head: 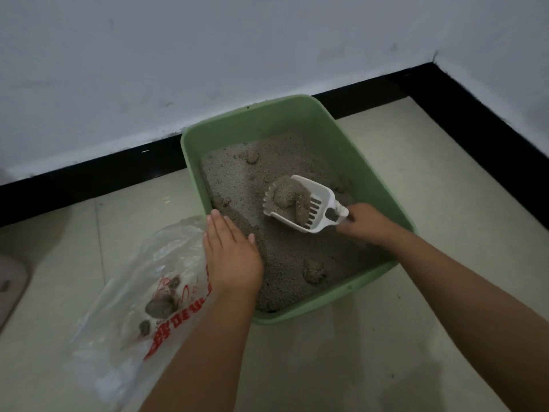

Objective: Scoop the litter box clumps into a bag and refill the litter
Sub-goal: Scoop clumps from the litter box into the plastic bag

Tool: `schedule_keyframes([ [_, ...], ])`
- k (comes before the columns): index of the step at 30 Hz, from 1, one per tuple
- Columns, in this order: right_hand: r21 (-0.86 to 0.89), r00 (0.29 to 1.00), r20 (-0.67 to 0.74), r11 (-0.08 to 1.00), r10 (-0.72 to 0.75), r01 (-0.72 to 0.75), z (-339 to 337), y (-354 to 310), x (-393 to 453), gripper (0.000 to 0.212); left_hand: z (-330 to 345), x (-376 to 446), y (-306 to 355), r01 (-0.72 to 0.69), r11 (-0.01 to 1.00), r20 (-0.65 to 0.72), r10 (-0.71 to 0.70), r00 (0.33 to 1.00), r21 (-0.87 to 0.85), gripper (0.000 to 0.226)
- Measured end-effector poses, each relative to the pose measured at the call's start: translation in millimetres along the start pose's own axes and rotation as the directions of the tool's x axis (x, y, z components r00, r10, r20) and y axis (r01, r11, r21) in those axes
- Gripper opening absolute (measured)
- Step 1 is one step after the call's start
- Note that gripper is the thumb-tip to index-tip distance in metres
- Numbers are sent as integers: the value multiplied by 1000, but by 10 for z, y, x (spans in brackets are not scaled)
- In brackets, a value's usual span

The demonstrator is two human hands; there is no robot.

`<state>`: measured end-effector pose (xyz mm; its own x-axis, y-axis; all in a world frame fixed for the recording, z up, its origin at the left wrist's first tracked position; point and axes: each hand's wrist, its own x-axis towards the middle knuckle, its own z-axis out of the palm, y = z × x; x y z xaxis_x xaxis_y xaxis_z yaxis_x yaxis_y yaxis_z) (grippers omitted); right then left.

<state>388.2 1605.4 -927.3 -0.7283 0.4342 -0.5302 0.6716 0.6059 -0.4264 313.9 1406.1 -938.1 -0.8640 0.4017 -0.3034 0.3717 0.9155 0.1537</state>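
A green litter box (267, 117) holding grey litter (237, 179) stands on the floor against the wall. My right hand (364, 223) grips the handle of a white slotted scoop (318, 200), held over the litter with a large clump (292, 197) in it. My left hand (230, 254) lies flat with straight fingers over the box's left rim. A clear plastic bag (142, 286) with red print lies on the floor to the left, with a few dark clumps (159, 307) inside. More clumps (313, 270) sit in the litter near the front and back.
A white wall with a black baseboard (89, 176) runs behind the box and turns a corner at the right. A pale rounded object (12, 281) shows at the left edge. Beige floor tiles (371, 352) surround the box.
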Motion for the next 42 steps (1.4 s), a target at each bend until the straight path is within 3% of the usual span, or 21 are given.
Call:
schedule_keyframes([
  [6,81,987,-159,997,19,-6,42,-6,-32,16,-32,6,8,-1,1000,25,1,1000,19,58],
  [10,11,995,-95,1000,-13,14,67,-81,-47,26,-24,3,6,-5,1000,17,4,1000,18,59],
  [13,70,993,-121,998,14,-5,98,-85,-37,38,-30,-2,12,-3,1000,27,2,1000,13,60],
  [21,132,984,-171,991,57,-35,56,-126,-94,17,-16,-1,8,-6,1000,12,5,1000,13,60],
  [26,135,989,-144,991,31,-11,103,-176,-122,27,-2,-5,1,-7,1000,-4,7,1000,5,60],
  [29,96,982,-184,995,46,-29,106,-169,-116,18,8,-3,-3,-11,1000,-9,11,1000,16,60],
  [38,185,979,-193,982,72,-36,63,-169,-139,29,1,-2,-3,-14,1000,-15,14,1000,-1,59],
  [42,115,979,-193,992,69,-47,89,-206,-187,25,5,-16,0,-6,1000,-19,6,1000,-26,59],
])
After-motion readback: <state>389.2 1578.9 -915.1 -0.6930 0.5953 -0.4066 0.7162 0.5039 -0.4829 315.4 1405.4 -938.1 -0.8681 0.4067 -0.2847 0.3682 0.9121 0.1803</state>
